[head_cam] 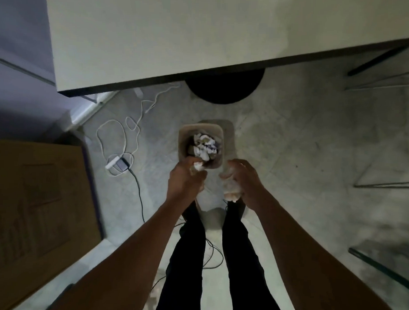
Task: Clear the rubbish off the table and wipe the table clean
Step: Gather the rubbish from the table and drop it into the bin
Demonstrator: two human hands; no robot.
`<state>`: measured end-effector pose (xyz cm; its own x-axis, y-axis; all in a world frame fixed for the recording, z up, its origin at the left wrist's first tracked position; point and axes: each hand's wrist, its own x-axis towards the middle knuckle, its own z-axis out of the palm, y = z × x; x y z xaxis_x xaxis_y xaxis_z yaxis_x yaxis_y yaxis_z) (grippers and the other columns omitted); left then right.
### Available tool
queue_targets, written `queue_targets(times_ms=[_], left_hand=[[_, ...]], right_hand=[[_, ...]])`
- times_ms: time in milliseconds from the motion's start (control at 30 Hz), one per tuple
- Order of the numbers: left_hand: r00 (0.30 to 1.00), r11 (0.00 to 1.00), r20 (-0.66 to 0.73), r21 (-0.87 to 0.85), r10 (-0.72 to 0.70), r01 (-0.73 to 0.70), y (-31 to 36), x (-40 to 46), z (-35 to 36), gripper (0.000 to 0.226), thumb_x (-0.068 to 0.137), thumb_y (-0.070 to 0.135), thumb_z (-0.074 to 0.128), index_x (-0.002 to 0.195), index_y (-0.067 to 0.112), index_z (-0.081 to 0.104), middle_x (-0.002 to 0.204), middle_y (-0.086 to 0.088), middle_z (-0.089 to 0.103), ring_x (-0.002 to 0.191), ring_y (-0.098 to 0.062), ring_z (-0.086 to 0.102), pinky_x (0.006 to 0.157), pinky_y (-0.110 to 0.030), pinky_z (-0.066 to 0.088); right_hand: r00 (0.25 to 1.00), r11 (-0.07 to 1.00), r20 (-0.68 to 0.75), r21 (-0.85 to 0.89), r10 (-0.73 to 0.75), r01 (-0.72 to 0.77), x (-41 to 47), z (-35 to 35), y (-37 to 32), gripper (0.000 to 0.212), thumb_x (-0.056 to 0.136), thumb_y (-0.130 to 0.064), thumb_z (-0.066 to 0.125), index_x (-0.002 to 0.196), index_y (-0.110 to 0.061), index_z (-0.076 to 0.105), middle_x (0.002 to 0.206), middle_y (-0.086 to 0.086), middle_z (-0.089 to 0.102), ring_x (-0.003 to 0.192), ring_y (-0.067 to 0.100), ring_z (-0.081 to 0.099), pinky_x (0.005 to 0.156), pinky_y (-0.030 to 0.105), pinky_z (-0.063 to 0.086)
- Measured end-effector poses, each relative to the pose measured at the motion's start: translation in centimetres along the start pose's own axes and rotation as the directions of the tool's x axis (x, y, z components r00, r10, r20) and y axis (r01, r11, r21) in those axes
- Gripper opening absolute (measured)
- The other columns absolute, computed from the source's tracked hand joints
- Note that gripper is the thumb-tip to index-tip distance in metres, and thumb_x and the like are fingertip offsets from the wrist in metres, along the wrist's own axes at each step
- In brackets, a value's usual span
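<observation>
Standing over the bin [201,131] on the floor, just in front of the table [179,38], the person is at the dumping step: the left hand [185,179] curls round a white paper wad [197,165] above the bin's near rim, and the right hand [243,179] grips a pale crumpled wad [231,190] just beside the bin. Next, I judge, the right hand must shift over the opening before both sets of fingers loosen; wiping looks not yet begun

Pale surface [156,37] bare in view; on the floor [292,146] below, bin [183,135] of crumpled paper, white cables [130,129], cardboard box [35,195].
</observation>
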<state>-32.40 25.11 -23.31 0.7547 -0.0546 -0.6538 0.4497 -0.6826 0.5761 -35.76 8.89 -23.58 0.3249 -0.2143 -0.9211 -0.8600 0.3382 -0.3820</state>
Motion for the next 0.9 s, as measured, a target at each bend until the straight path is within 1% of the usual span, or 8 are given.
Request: queue_targets(times_ms=[133, 267, 400, 533, 633, 700, 800, 900], left_hand=[[1.0, 0.999, 0.029, 0.044, 0.0, -0.001, -3.1, 5.5, 2.2, 0.016, 0.084, 0.021, 0.065, 0.08, 0.035, 0.061, 0.078, 0.006, 0.07, 0.073, -0.014, 0.069, 0.064, -0.031, 0.057], [0.998, 0.996, 0.068, 0.09, -0.001, -0.006, -6.6, 11.2, 4.8, 0.024, 0.076, 0.045, 0.063, 0.099, 0.038, 0.063, 0.097, -0.003, 0.069, 0.085, -0.023, 0.069, 0.068, -0.04, 0.06], [0.994, 0.998, 0.105, 0.038, 0.043, -0.047, -8.1, 15.5, 6.4, 0.017, 0.084, 0.028, 0.058, 0.098, 0.032, 0.065, 0.105, -0.004, 0.066, 0.087, -0.017, 0.068, 0.061, -0.029, 0.053], [0.995, 0.999, 0.096, 0.043, 0.026, -0.03, -9.3, 19.5, 7.4, 0.034, 0.09, 0.024, 0.059, 0.122, 0.033, 0.054, 0.122, 0.008, 0.046, 0.104, -0.013, 0.056, 0.086, -0.033, 0.053], [0.987, 0.991, 0.112, 0.063, 0.113, -0.121, -9.8, 22.6, 8.2, 0.045, 0.087, 0.028, 0.058, 0.131, 0.031, 0.053, 0.138, -0.003, 0.046, 0.121, -0.025, 0.053, 0.102, -0.047, 0.051], [0.986, 0.983, 0.145, 0.152, 0.077, -0.099, -10.7, 24.4, 8.6, 0.049, 0.089, 0.017, 0.062, 0.136, 0.026, 0.051, 0.137, -0.003, 0.044, 0.119, -0.024, 0.05, 0.103, -0.048, 0.049], [0.982, 0.978, 0.139, 0.145, 0.128, -0.148, -12.2, 27.0, 9.5, 0.04, 0.089, 0.041, 0.059, 0.127, 0.032, 0.054, 0.123, -0.007, 0.057, 0.106, -0.03, 0.062, 0.091, -0.057, 0.055], [0.978, 0.943, 0.174, 0.288, 0.117, -0.164, -12.0, 27.7, 9.8, 0.048, 0.095, 0.04, 0.055, 0.141, 0.041, 0.041, 0.14, -0.002, 0.047, 0.124, -0.027, 0.051, 0.101, -0.048, 0.049]], right_hand=[[1.0, 0.995, 0.008, -0.095, 0.007, -0.007, 6.8, 2.2, 0.3, 0.017, 0.085, -0.023, 0.057, 0.089, -0.008, 0.064, 0.07, 0.013, 0.062, 0.053, 0.025, 0.061, 0.047, 0.029, 0.046], [1.0, 0.984, -0.015, -0.175, 0.009, -0.012, 14.3, 3.6, 2.1, 0.04, 0.083, -0.02, 0.05, 0.123, -0.015, 0.052, 0.108, 0.017, 0.062, 0.086, 0.031, 0.063, 0.064, 0.035, 0.054], [0.996, 0.95, 0.034, -0.301, -0.08, 0.086, 18.5, 4.5, 2.7, 0.051, 0.095, -0.01, 0.044, 0.145, -0.017, 0.035, 0.143, 0.016, 0.041, 0.126, 0.036, 0.047, 0.092, 0.038, 0.045], [0.971, 0.872, 0.018, -0.436, -0.238, 0.222, 21.6, 6.4, 2.2, 0.056, 0.092, -0.005, 0.052, 0.145, -0.011, 0.034, 0.142, 0.017, 0.034, 0.127, 0.037, 0.042, 0.106, 0.045, 0.041], [0.936, 0.788, 0.127, -0.51, -0.328, 0.346, 23.1, 7.4, 1.9, 0.061, 0.089, -0.006, 0.058, 0.145, -0.012, 0.035, 0.143, 0.015, 0.034, 0.131, 0.035, 0.038, 0.111, 0.042, 0.034], [0.904, 0.73, 0.149, -0.544, -0.401, 0.413, 24.2, 7.9, 2.5, 0.057, 0.09, -0.01, 0.058, 0.144, -0.011, 0.038, 0.142, 0.016, 0.039, 0.129, 0.034, 0.042, 0.109, 0.035, 0.034], [0.87, 0.737, 0.077, -0.499, -0.487, 0.457, 26.3, 8.8, 3.4, 0.058, 0.088, -0.017, 0.065, 0.142, -0.013, 0.042, 0.14, 0.014, 0.047, 0.128, 0.033, 0.047, 0.108, 0.04, 0.039], [0.873, 0.717, 0.1, -0.531, -0.477, 0.452, 28.2, 8.8, 3.6, 0.065, 0.086, -0.017, 0.066, 0.145, -0.022, 0.039, 0.143, 0.011, 0.042, 0.13, 0.031, 0.045, 0.11, 0.039, 0.038]])
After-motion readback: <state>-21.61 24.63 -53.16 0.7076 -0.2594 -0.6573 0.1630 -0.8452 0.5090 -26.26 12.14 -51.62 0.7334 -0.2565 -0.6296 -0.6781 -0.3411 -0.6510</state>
